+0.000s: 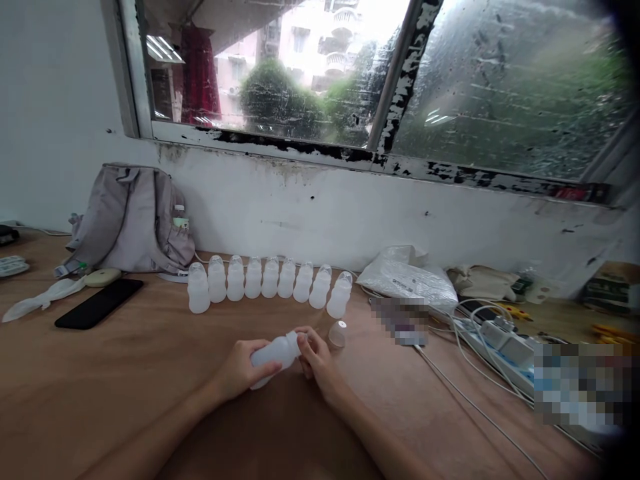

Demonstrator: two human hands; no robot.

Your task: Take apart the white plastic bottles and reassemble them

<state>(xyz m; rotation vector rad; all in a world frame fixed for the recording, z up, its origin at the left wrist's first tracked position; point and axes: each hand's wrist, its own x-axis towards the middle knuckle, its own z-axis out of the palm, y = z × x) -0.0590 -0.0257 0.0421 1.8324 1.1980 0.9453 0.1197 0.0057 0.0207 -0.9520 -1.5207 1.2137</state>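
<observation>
My left hand [246,371] is wrapped round the body of a translucent white bottle [280,353], which tilts up to the right. At the bottle's top end, the fingers of my right hand [316,357] are closed round its neck or collar; the exact part is hidden by them. A clear cap [337,335] stands on the table just right of my right hand. Beyond my hands, several similar capped bottles [271,279] stand upright in a curved row.
A grey backpack [127,220] leans on the wall, with a black phone [100,305] in front. On the right lie a plastic bag [407,277], a power strip [505,347] and white cables [465,397]. The brown table [125,373] meets the wall under a window.
</observation>
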